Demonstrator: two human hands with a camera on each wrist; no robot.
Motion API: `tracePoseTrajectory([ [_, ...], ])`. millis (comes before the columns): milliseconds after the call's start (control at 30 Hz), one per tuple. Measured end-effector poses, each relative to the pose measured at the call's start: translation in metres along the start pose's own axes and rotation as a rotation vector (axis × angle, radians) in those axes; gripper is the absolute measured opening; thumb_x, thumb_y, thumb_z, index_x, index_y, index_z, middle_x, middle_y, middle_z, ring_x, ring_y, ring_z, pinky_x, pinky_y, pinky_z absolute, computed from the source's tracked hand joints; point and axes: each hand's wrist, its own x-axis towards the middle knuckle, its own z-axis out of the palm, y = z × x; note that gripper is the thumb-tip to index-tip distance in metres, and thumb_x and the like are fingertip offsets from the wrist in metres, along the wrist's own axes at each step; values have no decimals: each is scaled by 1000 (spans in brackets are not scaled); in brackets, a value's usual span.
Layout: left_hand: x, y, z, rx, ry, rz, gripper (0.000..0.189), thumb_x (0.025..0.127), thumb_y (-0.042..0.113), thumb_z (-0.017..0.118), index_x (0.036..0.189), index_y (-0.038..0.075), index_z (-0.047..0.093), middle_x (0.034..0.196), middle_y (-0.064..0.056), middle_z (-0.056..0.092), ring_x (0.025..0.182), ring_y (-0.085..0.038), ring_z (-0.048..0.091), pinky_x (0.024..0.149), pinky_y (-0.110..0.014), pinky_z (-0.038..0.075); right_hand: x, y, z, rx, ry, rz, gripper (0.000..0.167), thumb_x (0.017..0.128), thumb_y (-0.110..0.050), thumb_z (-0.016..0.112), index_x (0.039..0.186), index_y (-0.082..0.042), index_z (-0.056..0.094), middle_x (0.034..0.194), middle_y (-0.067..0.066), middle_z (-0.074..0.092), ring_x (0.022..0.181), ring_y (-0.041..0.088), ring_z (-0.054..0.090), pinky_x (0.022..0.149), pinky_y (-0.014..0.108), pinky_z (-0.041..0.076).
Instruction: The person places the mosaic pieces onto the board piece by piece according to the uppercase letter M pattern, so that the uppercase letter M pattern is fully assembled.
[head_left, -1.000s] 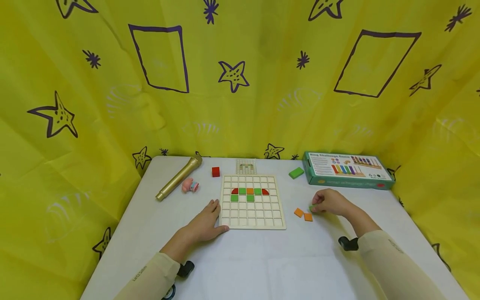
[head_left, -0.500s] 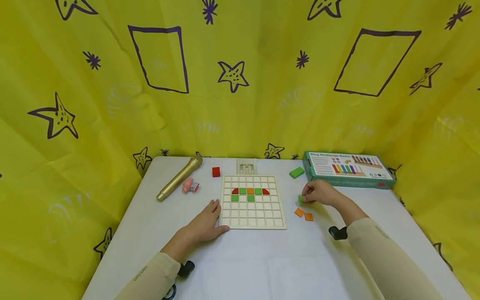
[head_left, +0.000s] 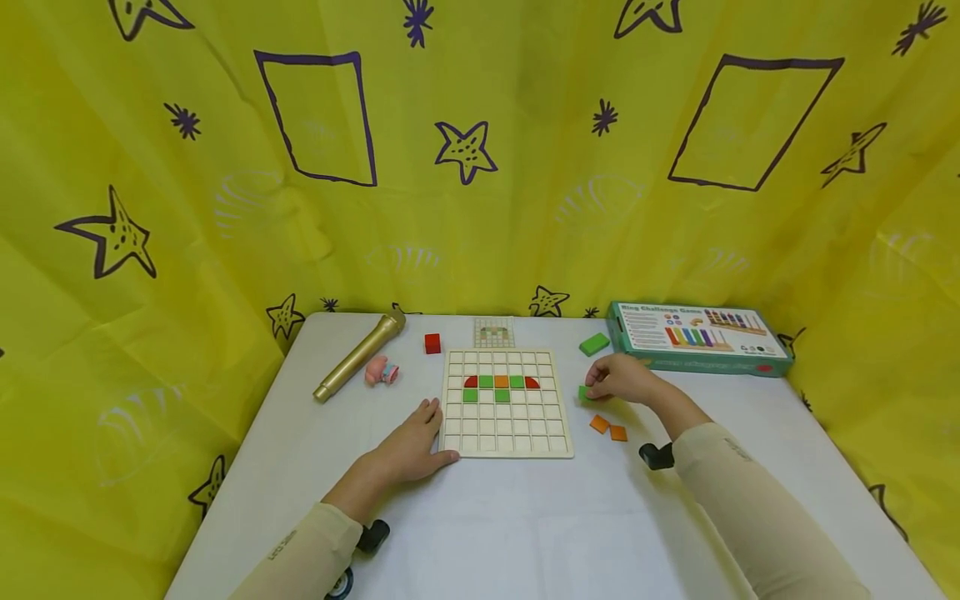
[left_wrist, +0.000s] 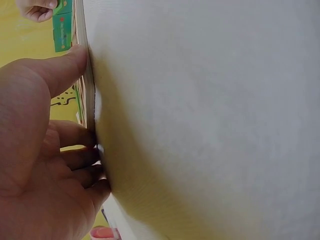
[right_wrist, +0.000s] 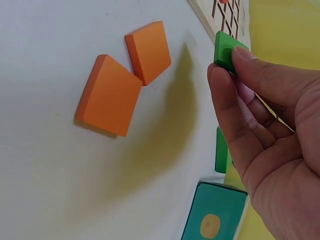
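Pinching 1 flat, straight-edged green tile (right_wrist: 225, 50): right hand (head_left: 621, 379).

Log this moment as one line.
right hand: pinches green tile | left hand: touches grid board | two orange tiles: on white table

The head view looks forward and down from the person's side of the table (head_left: 570, 542), far enough back to take in the left hand (head_left: 411, 442), the right hand (head_left: 622, 379) and the yellow curtain (head_left: 525, 242). The left wrist's view sits close by its hand, tipped sideways, facing along the edge of the grid board (head_left: 517, 428). The right wrist's, also close, faces the green tile (right_wrist: 226, 49) and two orange tiles (right_wrist: 109, 97), which the head view shares.
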Motion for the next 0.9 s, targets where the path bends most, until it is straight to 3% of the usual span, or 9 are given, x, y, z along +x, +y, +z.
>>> tracePoseTrajectory([
  [400,-2,2,-2,-18,-4,-5,88,94,43,69,150,-14,32,161,-27,24,150,-39,19,119,-47,25,13,-15,3,-18,-11,-38,12,88,-6,77,92,1,68,82,5,66,74,16,64,72,32,58],
  [900,-1,0,-1,-2,-1,0,88,95,44,68,151,-13,31,161,-26,24,150,-40,20,119,-48,26,30,-27,24,-19,-42,-30,10,88,-6,78,91,-1,69,80,5,65,72,17,61,71,32,56],
])
